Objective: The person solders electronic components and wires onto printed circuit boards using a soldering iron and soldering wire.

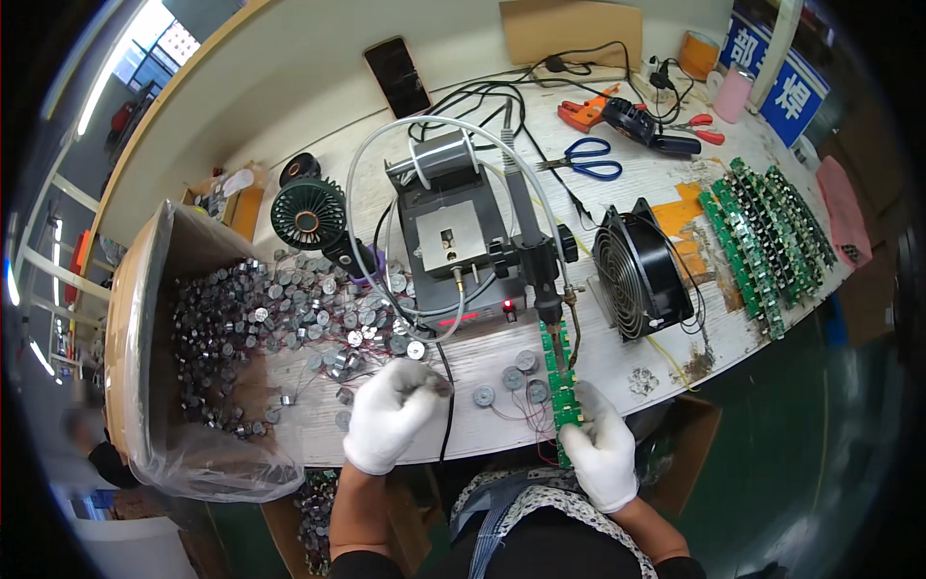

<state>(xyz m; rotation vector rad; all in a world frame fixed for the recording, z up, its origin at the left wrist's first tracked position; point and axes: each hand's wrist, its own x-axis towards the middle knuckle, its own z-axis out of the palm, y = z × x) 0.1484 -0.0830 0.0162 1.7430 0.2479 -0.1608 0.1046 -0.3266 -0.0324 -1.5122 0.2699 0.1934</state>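
Note:
My right hand (602, 452), in a white glove, grips the lower end of a narrow green circuit board strip (561, 386) between thumb and fingers. The strip's upper end lies under the tip of a soldering iron (547, 299) clamped upright in a stand. Several small round metal motors (512, 377) with thin red wires lie just left of the strip, some wires running to it. My left hand (391, 417), also gloved in white, is closed with its fingertips pinched together, beside the loose motors; what the fingertips hold, if anything, is too small to tell.
A solder feeder (446, 241) with a wire spool stands mid-bench. Left are heaped motors (328, 304), a plastic-lined carton (140, 357) and a handheld fan (309, 214). Right are a black cooling fan (644, 270), stacked circuit boards (762, 236), scissors (588, 159) and cables.

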